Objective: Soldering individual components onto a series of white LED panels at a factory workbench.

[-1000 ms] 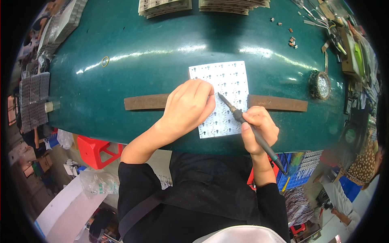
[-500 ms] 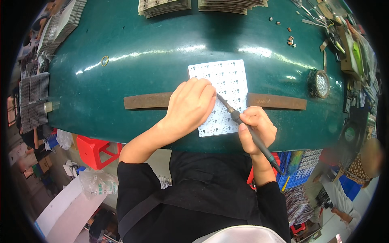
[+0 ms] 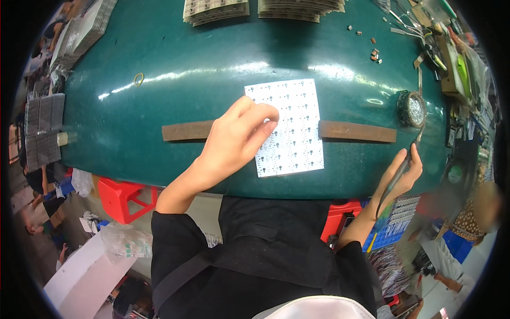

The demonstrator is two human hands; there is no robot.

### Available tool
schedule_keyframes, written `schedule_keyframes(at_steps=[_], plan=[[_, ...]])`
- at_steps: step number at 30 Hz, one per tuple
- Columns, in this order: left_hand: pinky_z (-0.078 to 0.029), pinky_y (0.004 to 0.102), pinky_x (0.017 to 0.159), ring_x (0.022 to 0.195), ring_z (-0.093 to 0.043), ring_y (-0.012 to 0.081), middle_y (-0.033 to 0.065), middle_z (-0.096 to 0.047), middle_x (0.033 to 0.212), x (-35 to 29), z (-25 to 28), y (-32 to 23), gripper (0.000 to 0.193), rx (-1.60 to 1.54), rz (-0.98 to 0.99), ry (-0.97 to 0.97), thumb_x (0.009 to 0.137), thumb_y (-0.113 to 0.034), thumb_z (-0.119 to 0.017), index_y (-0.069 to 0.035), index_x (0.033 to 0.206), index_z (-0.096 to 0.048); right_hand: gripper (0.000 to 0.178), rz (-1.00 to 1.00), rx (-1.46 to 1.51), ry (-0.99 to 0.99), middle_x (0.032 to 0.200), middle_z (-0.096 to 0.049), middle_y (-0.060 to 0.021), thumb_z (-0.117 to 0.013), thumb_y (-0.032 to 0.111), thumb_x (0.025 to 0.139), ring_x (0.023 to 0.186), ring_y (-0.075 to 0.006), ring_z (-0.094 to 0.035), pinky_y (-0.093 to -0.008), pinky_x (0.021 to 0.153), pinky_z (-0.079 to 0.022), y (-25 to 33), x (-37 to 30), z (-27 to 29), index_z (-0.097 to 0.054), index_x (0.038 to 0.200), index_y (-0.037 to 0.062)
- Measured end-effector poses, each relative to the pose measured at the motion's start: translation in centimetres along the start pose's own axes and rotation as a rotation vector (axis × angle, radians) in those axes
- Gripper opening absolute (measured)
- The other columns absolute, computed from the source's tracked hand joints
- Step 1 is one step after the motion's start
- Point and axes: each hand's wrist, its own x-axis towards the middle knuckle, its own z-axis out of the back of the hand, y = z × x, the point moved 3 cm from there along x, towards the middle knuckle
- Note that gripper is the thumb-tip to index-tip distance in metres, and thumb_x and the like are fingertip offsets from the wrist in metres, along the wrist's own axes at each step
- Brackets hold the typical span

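A white circuit board panel (image 3: 297, 141) with rows of black marks lies at the middle of the green table. Over its left edge my left hand (image 3: 236, 133) is closed, thumb and fingers curled together; whatever they may hold is too small to make out. Out to the right, my right hand (image 3: 406, 173) grips a soldering iron (image 3: 394, 183) by its dark handle. The iron's front end points up to a round tin (image 3: 411, 109) with shiny contents, at its lower edge. Whether the tip touches it I cannot tell.
A brown bar shows left (image 3: 186, 132) and right (image 3: 358, 132) of the panel. Stacked boards (image 3: 300, 9) stand at the far edge, more at the left. Small loose parts (image 3: 375, 56) and a rubber band (image 3: 139, 80) lie on the table. Tools and boxes crowd the right side.
My right hand has carried the soldering iron from the panel rightward to the tin. My left hand has lifted and drawn slightly left, its fingers now curled.
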Motion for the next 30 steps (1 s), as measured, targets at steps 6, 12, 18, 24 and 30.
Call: schedule_keyframes(at_steps=[6,12,18,24,30], plan=[[-0.045,0.0312,0.060,0.066,-0.054,0.0194,0.0072,-0.049,0.082,-1.8,-1.3,1.0,0.009,-0.048,0.031,-0.060,0.087,-0.008,-0.068,-0.007,0.095,-0.065,0.021,-0.215,0.588,0.160,0.103,-0.061,-0.0116,-0.062,0.000,0.089,0.084,-0.0143,-0.055,-0.0243,0.074,-0.045,0.4,-2.6,1.0,-0.061,0.110,-0.0045],[-0.049,0.0365,0.067,0.078,-0.057,0.0249,0.0088,-0.054,0.094,-2.5,-2.6,0.7,0.011,0.139,-0.084,-0.165,0.082,-0.002,-0.066,-0.004,0.091,-0.060,0.015,-0.006,1.136,0.484,0.086,-0.064,-0.0191,-0.066,0.001,0.080,0.077,-0.0237,-0.062,-0.0304,0.067,-0.050,9.1,-5.4,-0.4,-0.064,0.094,-0.0057],[-0.047,0.0339,0.066,0.069,-0.052,0.0195,0.0096,-0.056,0.109,-2.3,-2.9,0.6,0.018,0.299,-0.186,-0.221,0.074,0.000,-0.072,-0.004,0.088,-0.062,0.011,0.055,1.077,0.503,0.075,-0.063,-0.0139,-0.066,-0.004,0.073,0.057,-0.0150,-0.054,-0.0252,0.049,-0.039,10.3,-6.6,-2.2,-0.064,0.084,-0.0039],[-0.047,0.0332,0.066,0.068,-0.051,0.0191,0.0093,-0.056,0.110,-2.3,-3.2,0.9,0.017,0.300,-0.184,-0.231,0.074,-0.001,-0.072,-0.004,0.087,-0.062,0.012,0.031,1.108,0.539,0.076,-0.062,-0.0123,-0.066,-0.003,0.074,0.058,-0.0143,-0.053,-0.0250,0.049,-0.038,10.3,-6.8,-2.7,-0.064,0.086,-0.0040],[-0.047,0.0334,0.067,0.070,-0.051,0.0196,0.0085,-0.056,0.109,-2.3,-3.5,0.6,0.016,0.310,-0.205,-0.212,0.074,-0.001,-0.072,-0.005,0.086,-0.063,0.013,0.040,1.105,0.559,0.075,-0.062,-0.0118,-0.067,-0.004,0.073,0.057,-0.0138,-0.051,-0.0246,0.049,-0.037,10.2,-6.6,-2.3,-0.064,0.086,-0.0040]])
